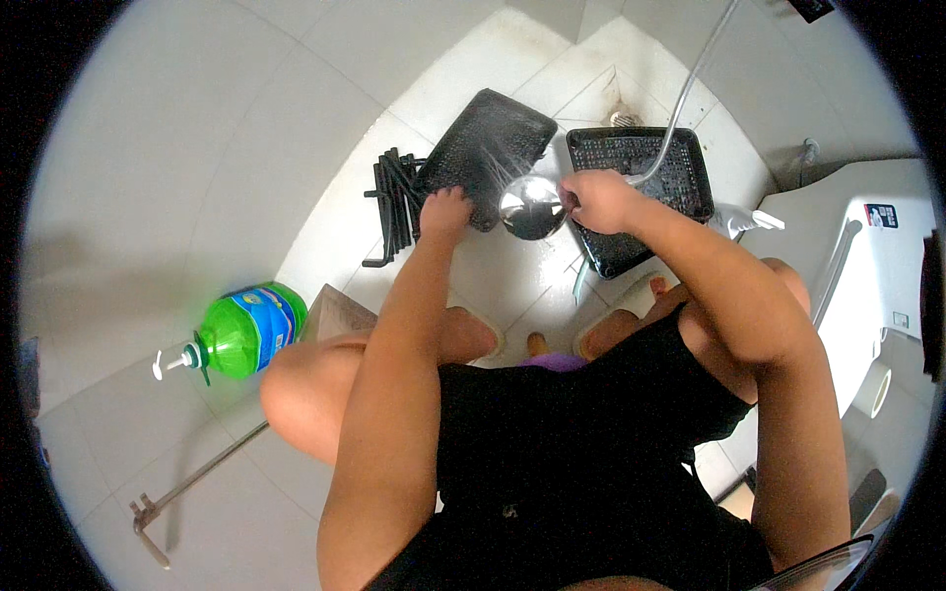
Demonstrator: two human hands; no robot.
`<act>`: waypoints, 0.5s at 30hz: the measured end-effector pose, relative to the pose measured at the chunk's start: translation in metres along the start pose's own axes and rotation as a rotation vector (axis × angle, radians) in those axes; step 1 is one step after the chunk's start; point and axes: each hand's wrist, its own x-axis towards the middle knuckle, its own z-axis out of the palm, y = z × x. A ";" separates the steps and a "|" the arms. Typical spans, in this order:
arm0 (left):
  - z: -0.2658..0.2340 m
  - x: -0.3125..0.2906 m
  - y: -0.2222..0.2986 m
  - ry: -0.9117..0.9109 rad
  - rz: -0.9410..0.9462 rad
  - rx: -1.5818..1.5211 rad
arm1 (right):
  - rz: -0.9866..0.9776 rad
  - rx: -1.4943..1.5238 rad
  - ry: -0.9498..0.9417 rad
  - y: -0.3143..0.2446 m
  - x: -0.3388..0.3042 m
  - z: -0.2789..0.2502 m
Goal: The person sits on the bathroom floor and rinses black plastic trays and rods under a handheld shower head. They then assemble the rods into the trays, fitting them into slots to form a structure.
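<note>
My right hand (601, 201) is closed around the handle of a chrome shower head (533, 207), and a silver hose runs up from it. Fine streams of water spray onto a black plastic tray (498, 143), which is wet and tilted. At its near left edge my left hand (447, 211) grips the rim, fingers curled over it. Beside that hand lies a pile of black tubes (392, 207), some with bent ends. To the right, below the hose, a second black tray (680, 163) with a perforated-looking bottom rests on the floor, wet too.
A round floor drain (623, 118) lies behind the trays. On the left is a green jug (233, 335) with a white pump. A white spray nozzle (764, 220) shows near a white appliance (882, 271) at right. A metal pipe (212, 473) crosses lower left.
</note>
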 end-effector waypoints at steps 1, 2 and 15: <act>0.002 -0.002 -0.006 -0.092 -0.045 0.034 | 0.004 -0.032 -0.043 -0.001 -0.001 -0.001; 0.003 -0.004 -0.010 -0.185 -0.089 0.068 | 0.009 -0.064 -0.086 -0.002 -0.003 -0.002; -0.034 0.064 0.085 0.050 -0.289 -0.677 | 0.442 -0.159 0.001 0.074 -0.038 -0.085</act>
